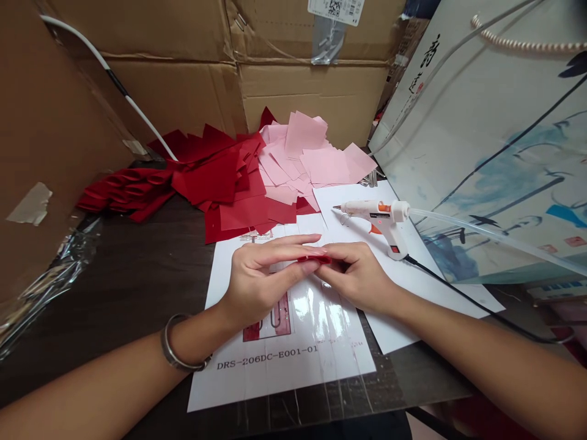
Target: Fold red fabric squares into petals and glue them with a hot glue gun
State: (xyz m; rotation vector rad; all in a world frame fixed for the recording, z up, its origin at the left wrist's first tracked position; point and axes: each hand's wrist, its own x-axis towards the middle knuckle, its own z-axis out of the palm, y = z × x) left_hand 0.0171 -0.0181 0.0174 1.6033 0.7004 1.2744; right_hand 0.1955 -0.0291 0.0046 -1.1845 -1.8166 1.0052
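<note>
Between my two hands is a small folded red piece, held over a printed white sheet. My left hand pinches its left end between thumb and fingers, with a bangle on the wrist. The fingertips of my right hand close on its right end. To the right, a white glue gun with orange parts lies on another white sheet. Behind my hands are a pile of red pieces and a pile of pink pieces.
Folded red pieces lie stacked at the left. Cardboard walls the back and left. A painted white panel leans at the right. The glue gun's black cord crosses beyond my right forearm. The dark table runs underneath.
</note>
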